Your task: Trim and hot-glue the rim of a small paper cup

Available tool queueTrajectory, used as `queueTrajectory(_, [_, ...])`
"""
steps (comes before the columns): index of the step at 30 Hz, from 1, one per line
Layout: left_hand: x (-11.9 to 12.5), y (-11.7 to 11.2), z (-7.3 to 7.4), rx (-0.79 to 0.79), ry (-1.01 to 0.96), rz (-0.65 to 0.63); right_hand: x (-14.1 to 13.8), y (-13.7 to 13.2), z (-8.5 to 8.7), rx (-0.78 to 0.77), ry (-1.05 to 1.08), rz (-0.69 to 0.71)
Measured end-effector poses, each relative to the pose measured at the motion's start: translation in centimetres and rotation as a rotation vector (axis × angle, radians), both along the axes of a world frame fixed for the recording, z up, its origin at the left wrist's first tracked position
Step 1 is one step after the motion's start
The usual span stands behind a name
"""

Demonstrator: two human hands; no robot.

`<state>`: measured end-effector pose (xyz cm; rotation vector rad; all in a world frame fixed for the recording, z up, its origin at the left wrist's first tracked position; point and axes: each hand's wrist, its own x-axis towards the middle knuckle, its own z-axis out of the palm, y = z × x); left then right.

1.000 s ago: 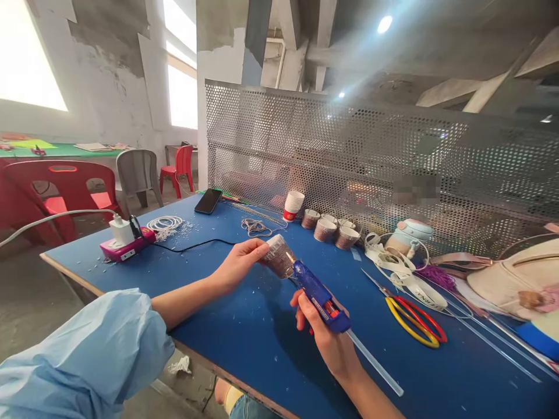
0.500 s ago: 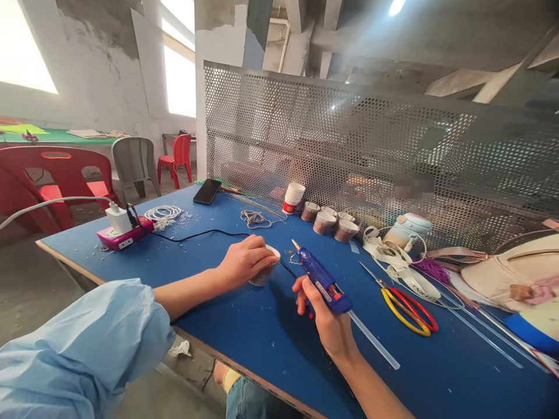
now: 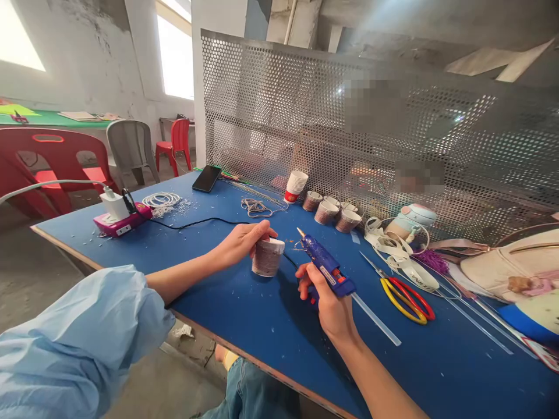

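Note:
My left hand (image 3: 240, 244) grips a small paper cup (image 3: 267, 256) wrapped in brownish cord, holding it by the rim, upright, just above the blue table (image 3: 244, 326). My right hand (image 3: 327, 302) is closed round the handle of a blue hot glue gun (image 3: 325, 265). Its nozzle points up and left, a short way right of the cup and not touching it. A clear glue stick (image 3: 376, 320) juts out of the gun's back. The gun's black cord (image 3: 196, 222) runs left across the table.
Wrapped cups (image 3: 326, 212) and a stack of paper cups (image 3: 296, 186) stand by the perforated metal screen (image 3: 349, 134). Red and yellow scissors (image 3: 406, 298), ribbon (image 3: 402, 262), a phone (image 3: 207, 178), a pink power strip (image 3: 119, 220) and a cream bag (image 3: 510, 270) lie around. Red chairs (image 3: 48, 169) stand at left.
My left hand took the cup off the glue gun's nozzle, lowered it to the table, then lifted it upright. My right hand with the gun drew slightly back to the right.

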<state>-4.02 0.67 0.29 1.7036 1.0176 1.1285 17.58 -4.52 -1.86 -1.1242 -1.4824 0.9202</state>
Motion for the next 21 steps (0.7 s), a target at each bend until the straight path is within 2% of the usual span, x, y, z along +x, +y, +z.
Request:
queueTrajectory(9, [0.1, 0.6, -0.5, -0.086, -0.184, -0.054, 0.2, 0.0, -0.1, -0.014, -0.010, -0.006])
queueTrajectory(21, [0.4, 0.1, 0.6, -0.059, -0.108, 0.020, -0.1, -0.1, 0.3, -0.009, -0.010, -0.005])
